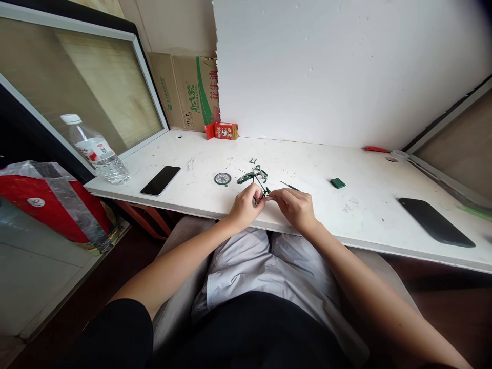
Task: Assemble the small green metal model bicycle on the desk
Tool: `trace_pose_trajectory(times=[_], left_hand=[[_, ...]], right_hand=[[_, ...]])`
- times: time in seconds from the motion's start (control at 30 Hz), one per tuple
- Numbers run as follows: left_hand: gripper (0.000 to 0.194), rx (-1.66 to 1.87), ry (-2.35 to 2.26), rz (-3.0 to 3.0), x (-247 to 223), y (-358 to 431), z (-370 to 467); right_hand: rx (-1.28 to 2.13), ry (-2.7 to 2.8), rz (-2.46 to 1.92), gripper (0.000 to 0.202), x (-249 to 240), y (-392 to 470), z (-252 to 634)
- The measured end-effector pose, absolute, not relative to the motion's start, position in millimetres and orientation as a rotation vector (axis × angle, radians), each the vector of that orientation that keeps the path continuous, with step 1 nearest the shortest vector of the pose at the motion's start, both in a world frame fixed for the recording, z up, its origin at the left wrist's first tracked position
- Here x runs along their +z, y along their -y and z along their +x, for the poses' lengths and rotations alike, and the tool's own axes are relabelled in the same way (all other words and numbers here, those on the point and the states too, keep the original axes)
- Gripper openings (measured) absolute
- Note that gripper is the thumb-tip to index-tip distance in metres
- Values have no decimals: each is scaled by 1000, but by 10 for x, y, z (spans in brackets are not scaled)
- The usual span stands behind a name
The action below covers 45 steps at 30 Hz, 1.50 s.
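Observation:
A small green and black model bicycle [258, 176] is at the middle of the white table, near its front edge. My left hand [246, 206] is closed on the near end of the model bicycle. Just right of it, my right hand [295, 206] has its fingers pinched at the same end; what lies between its fingertips is too small to name. A loose spoked wheel [222, 178] lies flat to the left of the bicycle. Behind the bicycle are small dark pieces [252, 161]. A thin screwdriver [289, 185] lies beyond my right hand.
On the white table [319, 164] stand a water bottle [100, 154] and a red box [226, 131]. A phone [160, 180] lies left; a green block [337, 183], a black flat object [436, 222] and a red item [376, 149] are right. A cardboard box [188, 95] stands behind.

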State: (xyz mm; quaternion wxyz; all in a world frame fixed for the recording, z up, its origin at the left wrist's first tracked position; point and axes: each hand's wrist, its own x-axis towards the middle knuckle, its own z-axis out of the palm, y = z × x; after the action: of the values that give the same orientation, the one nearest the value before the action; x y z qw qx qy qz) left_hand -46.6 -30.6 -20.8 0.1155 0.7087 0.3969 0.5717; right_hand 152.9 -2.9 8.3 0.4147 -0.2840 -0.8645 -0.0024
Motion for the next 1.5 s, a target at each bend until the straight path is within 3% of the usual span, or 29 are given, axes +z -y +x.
trace_pose_trajectory(times=[0.3,0.6,1.23,1.5], left_hand=[[33,1737,-1131,1827,-155,252,-463],[36,1681,-983,1713,-135,246,-440],[36,1689,-972,1725,-138,312,-362],[35,1717,-1046,1828,-153,318,-381]], right_hand=[[338,2019,-824,16,67,9,1463],[940,1672,-840,42,105,44,1370],[854,1614,-859,32,48,66,1381],[554,1685,-948,3,-39,120,1344]])
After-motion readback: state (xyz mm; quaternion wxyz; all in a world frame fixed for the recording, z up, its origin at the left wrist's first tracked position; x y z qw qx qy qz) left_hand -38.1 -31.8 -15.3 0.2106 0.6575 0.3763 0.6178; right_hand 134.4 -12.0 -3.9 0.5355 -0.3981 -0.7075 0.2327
